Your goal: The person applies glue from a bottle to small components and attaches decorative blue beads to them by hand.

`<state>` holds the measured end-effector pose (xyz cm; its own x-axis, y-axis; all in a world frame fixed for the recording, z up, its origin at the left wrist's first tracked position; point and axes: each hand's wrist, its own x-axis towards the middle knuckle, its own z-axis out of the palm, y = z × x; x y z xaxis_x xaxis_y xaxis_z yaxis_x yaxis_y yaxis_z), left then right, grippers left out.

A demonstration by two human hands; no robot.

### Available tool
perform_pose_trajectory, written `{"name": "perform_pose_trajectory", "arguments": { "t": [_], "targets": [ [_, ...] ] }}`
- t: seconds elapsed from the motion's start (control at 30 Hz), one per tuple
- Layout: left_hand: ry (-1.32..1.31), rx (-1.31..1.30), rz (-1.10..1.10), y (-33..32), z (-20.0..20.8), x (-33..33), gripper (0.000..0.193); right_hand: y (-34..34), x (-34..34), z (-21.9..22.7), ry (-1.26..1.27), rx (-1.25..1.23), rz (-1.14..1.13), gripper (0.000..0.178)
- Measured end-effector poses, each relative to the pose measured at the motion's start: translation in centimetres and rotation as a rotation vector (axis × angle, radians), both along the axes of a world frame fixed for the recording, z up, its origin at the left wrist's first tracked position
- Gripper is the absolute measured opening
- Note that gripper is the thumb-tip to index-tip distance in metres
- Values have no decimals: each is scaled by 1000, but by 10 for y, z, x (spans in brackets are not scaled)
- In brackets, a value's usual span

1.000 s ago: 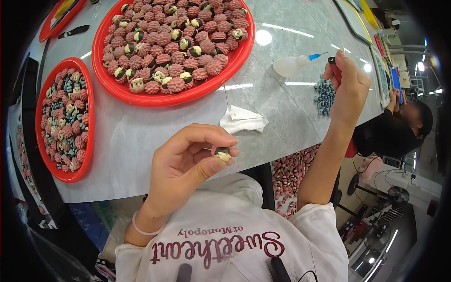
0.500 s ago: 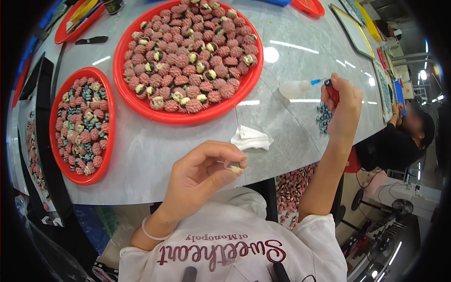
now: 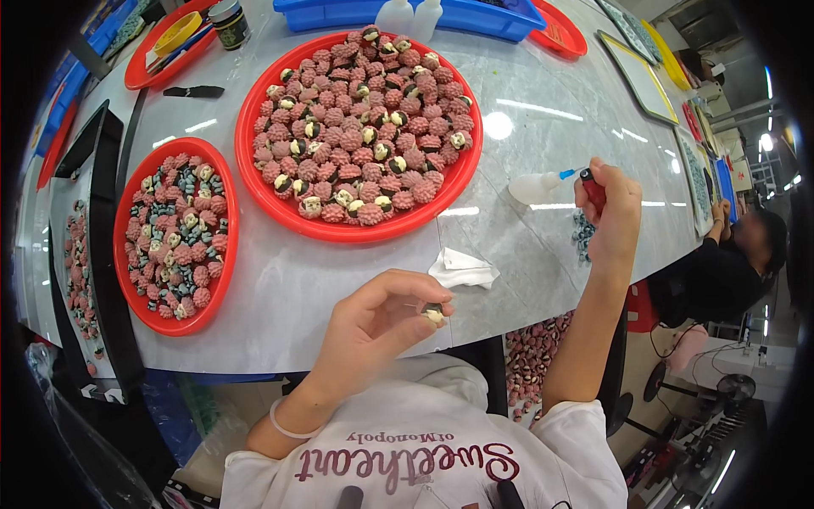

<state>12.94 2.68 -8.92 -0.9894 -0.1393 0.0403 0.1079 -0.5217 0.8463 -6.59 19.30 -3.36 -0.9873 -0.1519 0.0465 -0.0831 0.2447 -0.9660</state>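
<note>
Pinching a small cream-and-black piece (image 3: 433, 314).

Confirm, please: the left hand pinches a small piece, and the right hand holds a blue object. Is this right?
Not fully: the head view shows that the object in the right hand is mainly red, not blue. The left hand does pinch a small piece.

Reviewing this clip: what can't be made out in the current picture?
All in the head view:
Small piece: its left part is covered by the left hand gripping it.
Red tool: its lower end is hidden inside the right hand.
Blue-grey pieces: partly blocked by the right hand.
Blue tray: far side cut off by the top edge.
Co-worker's hands: too small to read.
</note>
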Motion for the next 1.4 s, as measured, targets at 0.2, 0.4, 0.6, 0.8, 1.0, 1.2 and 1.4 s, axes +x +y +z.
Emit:
{"name": "perform_pose_trajectory", "arguments": {
  "t": [0.2,0.4,0.6,0.8,1.0,1.2,1.4],
  "targets": [
    [-42,20,24,1,2,0,22,-1,-1,0,-5,19,19,24],
    [-41,-1,19,2,1,0,23,-1,2,3,2,7,12,24],
    [-39,2,19,0,-1,1,22,6,7,9,8,127,92,35],
    [-38,-11,28,2,-1,0,22,22,39,-12,53,305,240,25],
    [-15,39,-27,-2,-2,1,22,16,37,-33,445,594,347,20],
    [3,27,-18,0,-2,0,22,0,15,-40,402,215,183,29],
    [-17,30,-3,-1,-3,0,22,-4,19,-41,136,46,284,30]
  ]
}}
